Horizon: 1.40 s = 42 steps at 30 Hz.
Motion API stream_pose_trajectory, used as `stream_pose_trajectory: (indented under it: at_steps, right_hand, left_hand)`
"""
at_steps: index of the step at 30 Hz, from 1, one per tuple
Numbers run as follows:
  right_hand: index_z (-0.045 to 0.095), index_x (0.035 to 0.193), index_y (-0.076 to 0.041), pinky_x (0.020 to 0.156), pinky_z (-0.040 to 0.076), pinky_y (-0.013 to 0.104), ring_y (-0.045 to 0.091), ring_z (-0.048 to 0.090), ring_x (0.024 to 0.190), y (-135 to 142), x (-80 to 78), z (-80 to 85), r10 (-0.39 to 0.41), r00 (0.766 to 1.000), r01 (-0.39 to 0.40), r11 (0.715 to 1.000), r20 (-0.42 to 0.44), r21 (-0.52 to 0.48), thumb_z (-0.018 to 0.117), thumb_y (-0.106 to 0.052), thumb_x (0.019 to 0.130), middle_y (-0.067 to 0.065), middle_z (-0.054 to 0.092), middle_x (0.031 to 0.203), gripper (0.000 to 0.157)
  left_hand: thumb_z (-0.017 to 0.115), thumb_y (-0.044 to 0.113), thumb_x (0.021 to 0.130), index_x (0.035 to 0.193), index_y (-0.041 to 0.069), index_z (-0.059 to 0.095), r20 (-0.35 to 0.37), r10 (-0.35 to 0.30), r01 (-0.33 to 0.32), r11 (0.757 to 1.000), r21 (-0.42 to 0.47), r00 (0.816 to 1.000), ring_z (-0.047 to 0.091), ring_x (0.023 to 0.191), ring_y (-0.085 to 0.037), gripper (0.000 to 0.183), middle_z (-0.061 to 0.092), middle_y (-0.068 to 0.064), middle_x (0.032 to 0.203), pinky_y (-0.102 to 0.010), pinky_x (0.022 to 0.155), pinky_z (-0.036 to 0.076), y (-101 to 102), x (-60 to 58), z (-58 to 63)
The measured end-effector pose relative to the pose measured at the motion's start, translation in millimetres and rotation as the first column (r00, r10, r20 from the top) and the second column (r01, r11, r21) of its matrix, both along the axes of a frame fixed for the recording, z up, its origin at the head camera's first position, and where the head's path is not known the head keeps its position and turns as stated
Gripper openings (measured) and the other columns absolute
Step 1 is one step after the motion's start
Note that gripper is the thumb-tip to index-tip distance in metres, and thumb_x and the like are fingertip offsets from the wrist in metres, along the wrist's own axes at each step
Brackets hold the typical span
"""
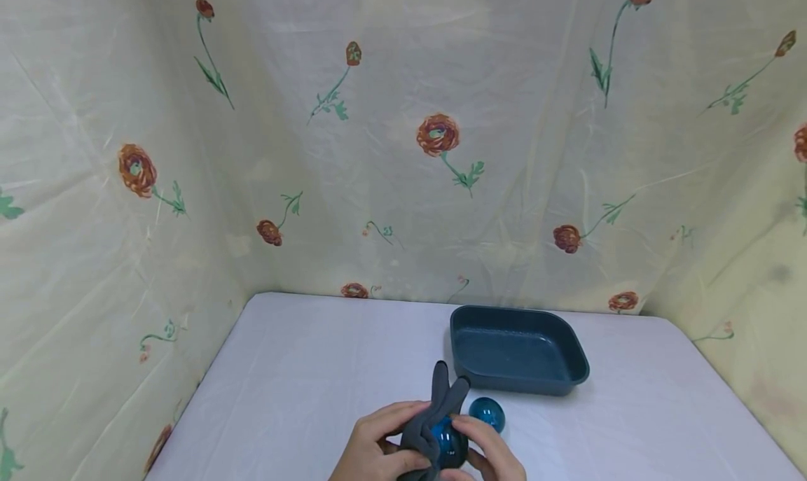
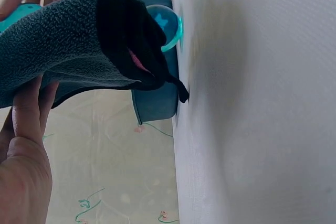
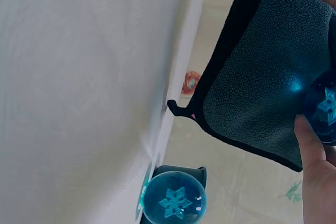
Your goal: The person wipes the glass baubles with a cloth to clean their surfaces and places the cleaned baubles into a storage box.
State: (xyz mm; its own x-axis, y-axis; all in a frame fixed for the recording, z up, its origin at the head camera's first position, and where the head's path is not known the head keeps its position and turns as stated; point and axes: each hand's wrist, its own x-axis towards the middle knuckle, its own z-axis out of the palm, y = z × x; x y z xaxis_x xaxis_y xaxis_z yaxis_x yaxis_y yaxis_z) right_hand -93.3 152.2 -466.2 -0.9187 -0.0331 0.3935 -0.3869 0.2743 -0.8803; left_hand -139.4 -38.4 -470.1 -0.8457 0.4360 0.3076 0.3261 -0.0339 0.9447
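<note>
My left hand (image 1: 389, 440) grips a dark grey cloth (image 1: 419, 435) with black edging and a small hanging loop, bunched against a clear blue ball (image 1: 450, 444). From the other side, the fingers of my right hand (image 1: 490, 451) hold the same ball, which has a snowflake shape inside, as the right wrist view shows. In that view the cloth (image 3: 262, 82) hangs over the table beside the ball (image 3: 324, 109). Another blue ball (image 1: 487, 414), also with a snowflake inside (image 3: 175, 199), rests on the table just beyond my right hand.
A dark blue-green rectangular tray (image 1: 518, 385) stands at the back right of the white-covered table (image 1: 302, 369), behind the loose ball. Flower-printed curtains (image 1: 378, 159) enclose the table at the back and both sides.
</note>
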Motion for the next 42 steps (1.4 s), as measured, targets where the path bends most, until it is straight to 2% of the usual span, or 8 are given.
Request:
stream_pose_trajectory:
  at_steps: [5,9,22,28,36,42]
  right_hand:
    - [0.056,0.122,-0.010,0.079,0.055,0.030,-0.005,0.053,0.110,0,-1.1,-0.9,0.012,0.999,-0.012,1.000,-0.031,0.003,0.076,-0.011,0.073,0.013,0.056,0.124,0.053]
    - [0.058,0.119,-0.014,0.078,0.056,0.031,-0.002,0.055,0.108,-3,-0.1,0.5,-0.037,0.999,0.037,0.999,-0.017,-0.012,0.077,-0.008,0.070,0.008,0.058,0.121,0.053]
    - [0.058,0.117,-0.017,0.081,0.055,0.028,-0.001,0.056,0.105,-4,2.9,8.3,-0.056,0.986,0.063,0.997,0.158,-0.044,0.077,-0.015,0.071,0.000,0.057,0.120,0.050]
    - [0.058,0.117,-0.016,0.080,0.055,0.028,0.000,0.056,0.105,-3,1.7,9.2,-0.063,0.980,0.072,0.997,0.187,-0.039,0.078,-0.018,0.071,0.000,0.058,0.118,0.051]
    - [0.058,0.118,-0.014,0.077,0.056,0.027,0.002,0.057,0.101,-3,1.9,7.2,-0.078,0.984,0.084,0.996,0.159,-0.031,0.078,-0.017,0.071,-0.001,0.058,0.116,0.051]
    - [0.058,0.116,-0.017,0.074,0.056,0.025,0.005,0.059,0.096,-5,2.1,7.9,-0.089,0.977,0.098,0.994,0.196,-0.039,0.077,-0.017,0.073,0.000,0.059,0.114,0.048]
  left_hand:
    - [0.070,0.024,0.081,0.129,0.020,0.054,0.007,0.003,-0.003,1.000,-0.005,1.000,0.063,0.101,-0.010,0.051,0.059,-0.006,0.127,-0.029,0.067,0.057,0,0.8,0.2]
    - [0.070,0.024,0.081,0.129,0.019,0.054,0.006,0.004,-0.004,1.000,-0.004,1.000,0.063,0.101,-0.010,0.051,0.059,-0.007,0.127,-0.028,0.068,0.057,0,0.9,-0.1]
    - [0.073,0.023,0.078,0.129,0.021,0.054,0.025,-0.028,0.028,1.000,0.003,0.999,0.061,0.107,-0.014,0.054,0.056,-0.002,0.130,-0.029,0.068,0.057,1,1.4,1.9]
    - [0.073,0.025,0.077,0.130,0.023,0.054,0.045,-0.027,0.028,0.999,-0.022,0.999,0.060,0.110,-0.014,0.056,0.055,0.002,0.131,-0.029,0.069,0.057,0,1.9,3.2]
    - [0.073,0.028,0.078,0.130,0.027,0.053,0.022,-0.013,0.014,0.998,-0.055,1.000,0.060,0.110,-0.013,0.056,0.055,0.005,0.131,-0.028,0.068,0.057,1,0.4,1.1]
    - [0.071,0.024,0.079,0.131,0.023,0.052,-0.054,-0.027,0.025,0.999,-0.032,0.998,0.059,0.110,-0.013,0.055,0.055,0.001,0.132,-0.029,0.067,0.057,1,-0.2,-2.7]
